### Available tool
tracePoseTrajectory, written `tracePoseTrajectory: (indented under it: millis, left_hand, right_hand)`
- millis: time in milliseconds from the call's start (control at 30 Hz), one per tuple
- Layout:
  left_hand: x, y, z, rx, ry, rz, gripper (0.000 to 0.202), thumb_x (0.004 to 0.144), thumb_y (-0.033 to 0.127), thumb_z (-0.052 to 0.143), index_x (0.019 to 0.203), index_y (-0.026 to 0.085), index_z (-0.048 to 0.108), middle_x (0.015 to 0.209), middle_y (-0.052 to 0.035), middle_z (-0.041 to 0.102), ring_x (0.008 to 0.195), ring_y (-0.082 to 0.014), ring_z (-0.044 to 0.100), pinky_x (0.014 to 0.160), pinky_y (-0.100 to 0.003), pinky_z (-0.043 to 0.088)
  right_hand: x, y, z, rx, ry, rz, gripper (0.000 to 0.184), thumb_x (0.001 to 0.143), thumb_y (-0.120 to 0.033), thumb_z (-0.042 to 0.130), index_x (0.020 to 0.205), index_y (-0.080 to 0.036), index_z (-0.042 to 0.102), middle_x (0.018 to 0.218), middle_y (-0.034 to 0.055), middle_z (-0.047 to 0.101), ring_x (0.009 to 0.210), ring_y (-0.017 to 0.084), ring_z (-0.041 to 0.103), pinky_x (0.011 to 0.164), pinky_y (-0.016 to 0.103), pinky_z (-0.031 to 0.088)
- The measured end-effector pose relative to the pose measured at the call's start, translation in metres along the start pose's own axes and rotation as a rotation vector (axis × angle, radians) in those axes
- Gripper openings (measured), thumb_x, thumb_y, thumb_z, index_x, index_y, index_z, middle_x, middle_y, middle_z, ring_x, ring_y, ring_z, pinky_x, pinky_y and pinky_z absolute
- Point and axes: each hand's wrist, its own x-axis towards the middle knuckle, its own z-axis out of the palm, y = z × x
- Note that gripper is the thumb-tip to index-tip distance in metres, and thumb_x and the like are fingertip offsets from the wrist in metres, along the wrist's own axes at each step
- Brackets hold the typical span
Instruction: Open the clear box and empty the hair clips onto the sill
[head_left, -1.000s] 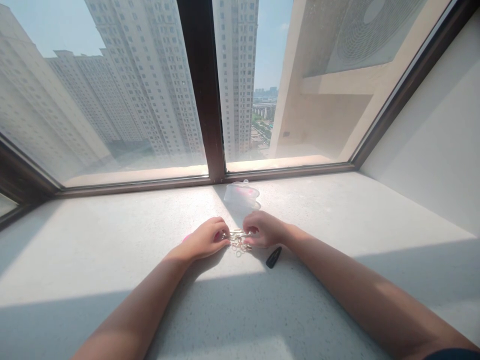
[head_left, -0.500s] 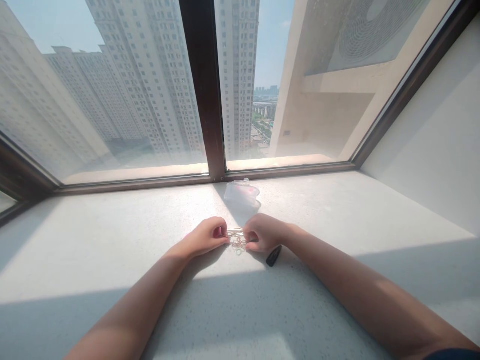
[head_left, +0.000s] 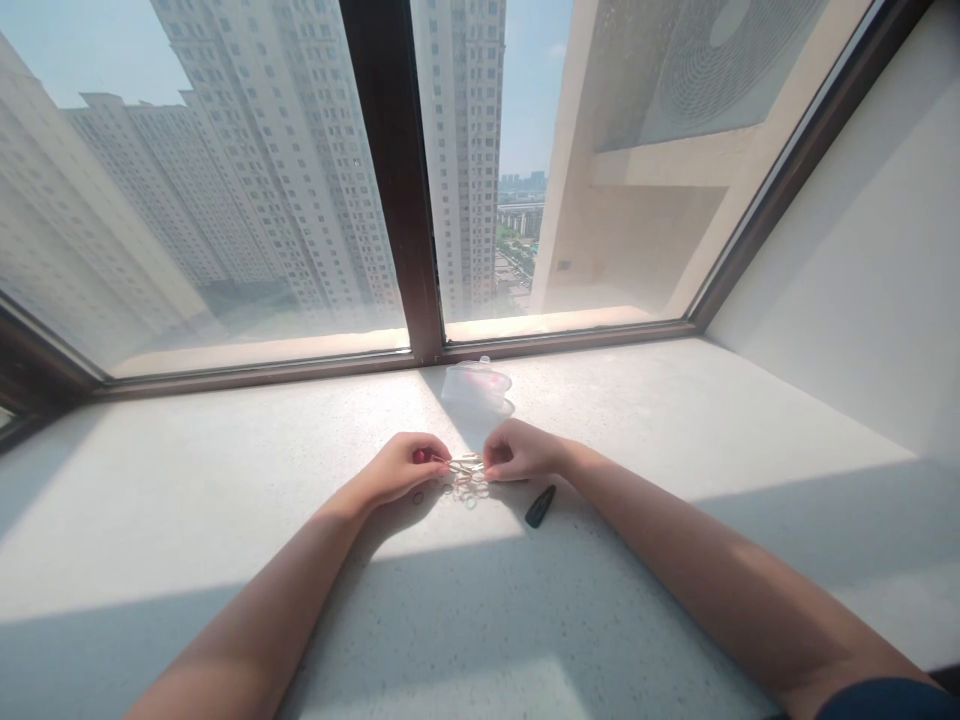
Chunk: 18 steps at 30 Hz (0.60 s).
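Over the pale sill, my left hand [head_left: 401, 468] is closed in a pinch at the edge of a small cluster of thin pale-gold pieces and rings [head_left: 466, 490]. A red bit [head_left: 420, 456] shows within that hand's curled fingers. My right hand [head_left: 519, 450], also pinched, meets the cluster from the other side. Thin light pieces run between both sets of fingertips, too small to tell apart. Just right of the cluster lies a black snap hair clip [head_left: 540, 507], apart from my right hand. A small dark ring [head_left: 418, 497] rests below my left hand.
Behind my hands, a clear plastic case [head_left: 478, 388] with a pinkish patch stands near the window frame [head_left: 426, 345]. The speckled white sill [head_left: 465, 620] spreads toward me, with a white wall [head_left: 847, 330] at the right.
My hands have drawn slightly apart, and the right one has lifted off the hair clip's side. More of the rings and the whole clip show. The view has shifted a little.
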Motion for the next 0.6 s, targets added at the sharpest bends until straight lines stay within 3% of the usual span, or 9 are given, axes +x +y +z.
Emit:
tracePoseTrajectory:
  millis: [167, 400, 600]
  left_hand:
    - [0.001, -0.003, -0.004, -0.107, 0.03, 0.006, 0.009, 0.075, 0.024, 0.067, 0.076, 0.016, 0.069, 0.065, -0.0012, 0.062, 0.062, -0.0146, 0.056, 0.058, -0.027, 0.041]
    - [0.001, -0.002, -0.005, -0.264, 0.057, 0.009, 0.012, 0.074, 0.025, 0.068, 0.081, 0.015, 0.067, 0.078, -0.0068, 0.068, 0.067, -0.0176, 0.064, 0.064, -0.033, 0.052]
    - [-0.002, 0.006, -0.006, -0.459, 0.066, 0.067, 0.006, 0.07, 0.02, 0.066, 0.074, 0.016, 0.065, 0.084, -0.0054, 0.065, 0.074, -0.0178, 0.063, 0.072, -0.034, 0.052]
  right_hand:
    - [0.002, 0.008, -0.008, 0.223, -0.013, 0.035, 0.025, 0.068, -0.035, 0.077, 0.072, -0.011, 0.068, 0.055, -0.0026, 0.058, 0.05, 0.008, 0.048, 0.045, 0.019, 0.033]
    - [0.001, 0.011, -0.015, 0.402, -0.052, 0.067, 0.032, 0.068, -0.04, 0.08, 0.073, -0.011, 0.066, 0.053, -0.0032, 0.06, 0.045, 0.008, 0.05, 0.044, 0.02, 0.037]
    - [-0.002, 0.013, -0.016, 0.54, -0.065, 0.03, 0.033, 0.073, -0.04, 0.079, 0.076, -0.01, 0.064, 0.07, 0.0064, 0.072, 0.056, 0.014, 0.065, 0.052, 0.024, 0.043]
